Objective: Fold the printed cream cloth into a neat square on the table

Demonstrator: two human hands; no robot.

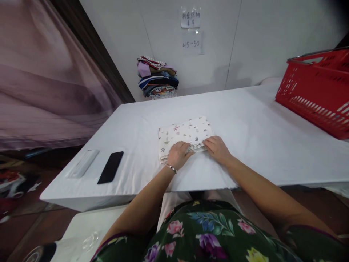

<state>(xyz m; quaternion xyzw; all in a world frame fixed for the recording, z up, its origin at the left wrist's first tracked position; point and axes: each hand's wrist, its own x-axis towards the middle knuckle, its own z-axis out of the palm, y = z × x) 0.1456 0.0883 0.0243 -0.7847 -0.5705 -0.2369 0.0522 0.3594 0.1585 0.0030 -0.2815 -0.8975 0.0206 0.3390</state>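
Note:
A folded white cloth with small printed figures (185, 135) lies in the middle of the white table (245, 120). My left hand (178, 154) rests on its near left edge, fingers curled and gripping the folded layers. A thin bracelet circles that wrist. My right hand (217, 148) lies on the cloth's near right corner with its fingers stretched flat, pressing the edge down. Both hands sit close together at the cloth's front edge.
A red plastic basket (316, 92) stands at the table's right end. A stack of folded clothes (158, 77) sits at the back by the wall. A black phone (110, 167) and a white flat object (83, 163) lie at the left front.

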